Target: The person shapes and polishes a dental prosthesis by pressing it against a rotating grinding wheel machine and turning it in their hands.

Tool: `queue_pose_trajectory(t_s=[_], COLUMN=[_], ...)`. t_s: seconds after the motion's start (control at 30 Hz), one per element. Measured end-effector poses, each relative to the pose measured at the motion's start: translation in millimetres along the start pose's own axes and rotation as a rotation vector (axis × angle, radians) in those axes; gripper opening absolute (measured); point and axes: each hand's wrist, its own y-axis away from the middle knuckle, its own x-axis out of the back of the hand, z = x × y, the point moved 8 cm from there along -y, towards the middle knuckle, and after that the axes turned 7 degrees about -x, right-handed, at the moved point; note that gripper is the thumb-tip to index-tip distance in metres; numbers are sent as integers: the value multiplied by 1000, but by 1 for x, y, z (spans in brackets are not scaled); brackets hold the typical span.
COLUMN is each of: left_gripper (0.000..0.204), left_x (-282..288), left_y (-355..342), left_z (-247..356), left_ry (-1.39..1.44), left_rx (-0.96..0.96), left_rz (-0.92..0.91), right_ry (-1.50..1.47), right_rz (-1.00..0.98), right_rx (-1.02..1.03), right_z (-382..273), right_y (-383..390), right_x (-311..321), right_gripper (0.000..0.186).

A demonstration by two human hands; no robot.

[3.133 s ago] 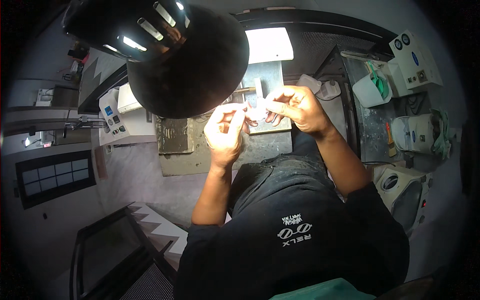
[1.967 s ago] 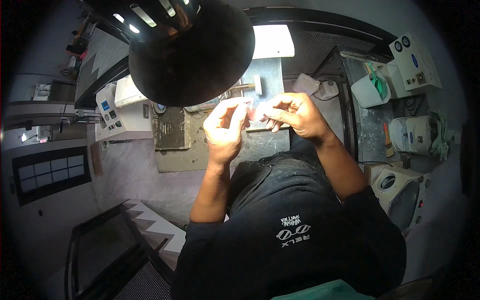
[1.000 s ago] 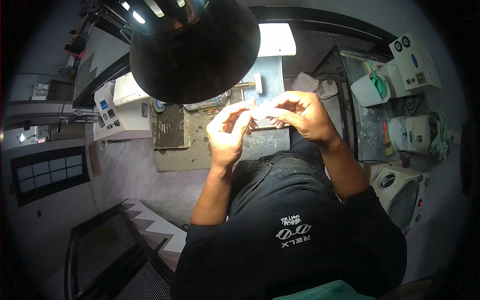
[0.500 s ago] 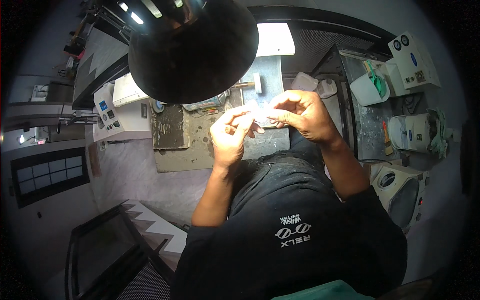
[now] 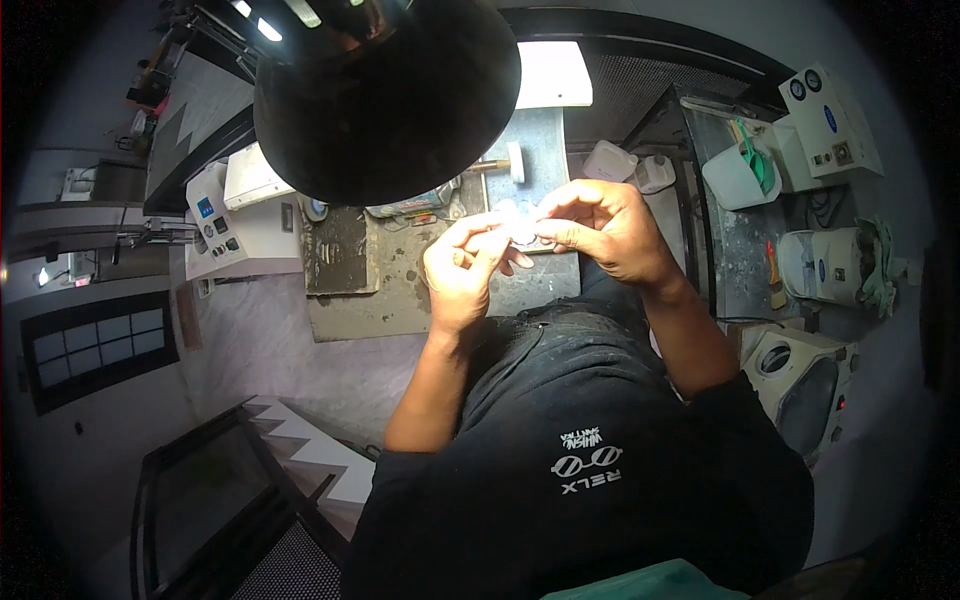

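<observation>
My left hand and my right hand meet at a small pale, glossy piece held in their fingertips; its exact shape is washed out by bright light. Both hands have curled fingers, with thumb and forefinger pinched on it. Beneath the piece is a metal tray; on it lies a tool with a brass-coloured handle and white head. A large black lamp shade hangs just above and left of my hands. Left of the tray sits a dark, dirty slab on the grey worktop.
At left are a white control-panel machine and a white zigzag edge. At right, a metal bench bears a white container with green scoops, a gauge box and a brush. Another machine stands lower right.
My left hand has moved slightly rightward, and its fingers have shifted around the piece. My right hand has shifted slightly right. The piece now looks paler than the pinkish look two seconds ago.
</observation>
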Motion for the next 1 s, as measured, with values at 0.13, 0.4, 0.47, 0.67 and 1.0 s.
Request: queue_pose_trajectory(t_s=[0.13,0.4,0.47,0.67,1.0], left_gripper=[23,22,22,19,13], left_x=[-1,-1,-1,13,41], left_y=[1,0,0,-10,-52], left_z=[-2,-2,-3,-35,-138], left_ry=[27,45,34,-66,-734], left_rx=[24,39,42,20,-115], left_rz=[2,3,-1,24,-44], right_ry=[-17,-1,-24,91,496], right_rz=[-8,24,29,68,315], right_rx=[16,2,-26,-34,71], right_z=[1,5,11,57,155], right_y=[-1,-5,-6,-29,-72], right_x=[0,4,6,27,59], right_gripper=[13,12,13,13,12])
